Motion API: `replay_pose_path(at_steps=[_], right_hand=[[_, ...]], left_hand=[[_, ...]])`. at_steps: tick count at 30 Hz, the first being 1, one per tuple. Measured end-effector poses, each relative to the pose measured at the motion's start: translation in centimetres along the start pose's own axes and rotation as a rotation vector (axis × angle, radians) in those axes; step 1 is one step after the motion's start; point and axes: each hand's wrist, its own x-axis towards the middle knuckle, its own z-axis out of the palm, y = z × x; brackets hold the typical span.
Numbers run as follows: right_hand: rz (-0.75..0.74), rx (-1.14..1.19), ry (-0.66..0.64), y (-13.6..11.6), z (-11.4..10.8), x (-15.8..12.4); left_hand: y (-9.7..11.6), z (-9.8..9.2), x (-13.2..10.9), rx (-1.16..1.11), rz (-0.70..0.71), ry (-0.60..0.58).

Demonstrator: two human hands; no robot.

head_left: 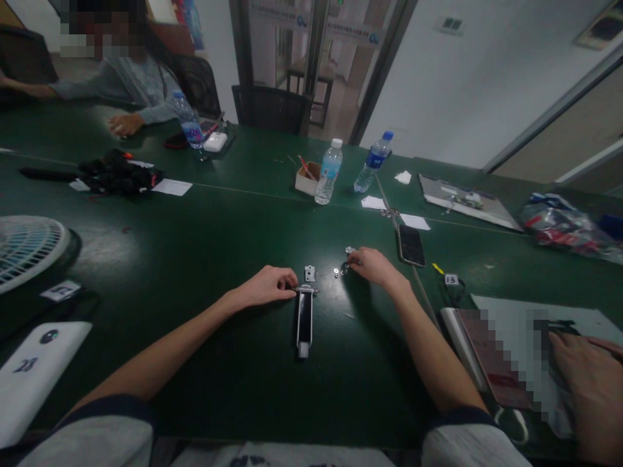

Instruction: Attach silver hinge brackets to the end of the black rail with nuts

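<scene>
A narrow black-and-silver bar-shaped device [304, 318] lies lengthwise on the green table, with a thin metal rod [315, 291] crossing its far end. My left hand [270, 285] is closed, fingertips pinched at the left end of that rod. Just beyond the device lies a small metal plate with holes [310, 274]. To the right, my right hand [374, 264] is closed too, its fingers bent down over the table by small metal parts. A small metal piece [349, 250] shows at its fingertips; whether it is gripped is unclear. Tiny rings like washers [336, 272] lie left of that hand.
A phone [411, 245] lies beyond my right hand. Water bottles [329, 172] and a small box [306, 178] stand farther back. On the left are a white fan [32, 250] and a white power bank [41, 376]. Another person's hand [588, 383] rests at right; someone sits far left.
</scene>
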Motion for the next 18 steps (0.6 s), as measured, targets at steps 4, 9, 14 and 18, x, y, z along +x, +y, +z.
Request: replay_pose_path(at_steps=[4,9,14,18], right_hand=[[0.051,0.000,-0.019,-0.2,0.1,0.0],[0.121,0.020,-0.114,-0.1,0.4,0.2],[0.089,0.036,-0.161,0.0,0.0,-0.1],[0.070,0.118,-0.081,-0.8,-1.3,-1.0]], left_hand=[[-0.2,-0.1,0.0,-0.002,0.011,0.011],[-0.6,-0.1,0.1,-0.003,-0.001,0.013],[-0.8,-0.6,0.0,0.015,0.015,0.024],[-0.6,-1.2,-0.2,0.057,0.029,0.105]])
